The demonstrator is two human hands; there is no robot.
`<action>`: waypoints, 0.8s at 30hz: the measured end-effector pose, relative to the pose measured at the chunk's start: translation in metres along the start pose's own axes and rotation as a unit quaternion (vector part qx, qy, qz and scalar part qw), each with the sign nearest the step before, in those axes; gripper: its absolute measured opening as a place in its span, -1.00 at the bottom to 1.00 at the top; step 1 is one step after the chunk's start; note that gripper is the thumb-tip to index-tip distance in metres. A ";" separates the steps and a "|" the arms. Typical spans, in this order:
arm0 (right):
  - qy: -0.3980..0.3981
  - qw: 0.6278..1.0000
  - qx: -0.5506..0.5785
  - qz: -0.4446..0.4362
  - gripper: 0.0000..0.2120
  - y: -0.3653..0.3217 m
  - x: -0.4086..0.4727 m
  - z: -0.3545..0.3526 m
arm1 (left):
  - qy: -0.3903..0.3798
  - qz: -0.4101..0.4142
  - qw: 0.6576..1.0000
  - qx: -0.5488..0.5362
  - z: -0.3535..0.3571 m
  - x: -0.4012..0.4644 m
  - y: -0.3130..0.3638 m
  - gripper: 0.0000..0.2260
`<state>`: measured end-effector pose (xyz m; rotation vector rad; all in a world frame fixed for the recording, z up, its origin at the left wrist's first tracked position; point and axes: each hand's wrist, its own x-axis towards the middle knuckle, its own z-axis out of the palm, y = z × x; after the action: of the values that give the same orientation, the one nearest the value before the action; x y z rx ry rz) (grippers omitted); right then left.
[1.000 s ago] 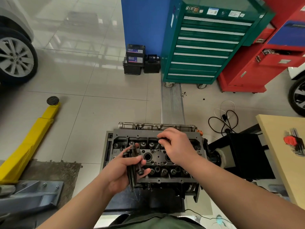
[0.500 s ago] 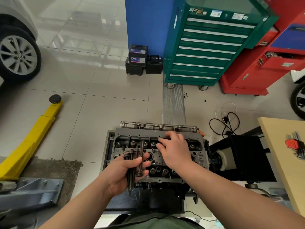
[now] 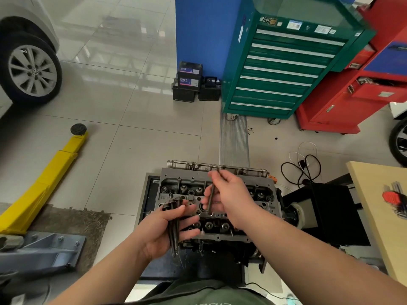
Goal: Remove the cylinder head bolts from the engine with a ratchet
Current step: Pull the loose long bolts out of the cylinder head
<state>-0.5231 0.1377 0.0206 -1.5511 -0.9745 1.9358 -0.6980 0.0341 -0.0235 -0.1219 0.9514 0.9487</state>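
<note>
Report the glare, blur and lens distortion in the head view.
Head view: glare and reflections wash the glossy floor tiles at top left; wide-angle distortion tilts the green tool cabinet and bends the edges; slight motion blur softens the bolt in the right hand; the cylinder head is evenly lit.

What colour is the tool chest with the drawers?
Green, with silver drawer handles; seen in the head view.

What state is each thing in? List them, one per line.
right hand: pinches one long bolt, upright above the cylinder head
left hand: grips a bundle of bolts, heads up
green tool cabinet: drawers all shut
red cabinet: upper compartment open, tools inside
hex keys: lying on the wooden bench
</note>
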 end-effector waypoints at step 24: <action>-0.024 0.636 -0.733 -0.238 -0.70 -0.012 0.025 0.048 | 0.037 0.006 0.999 -0.004 -0.025 -0.005 0.012 -0.62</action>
<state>-0.5768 0.1527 0.0195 -1.4540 -2.9791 0.4916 -0.7241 0.0261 -0.0316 -0.1593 1.0164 0.9639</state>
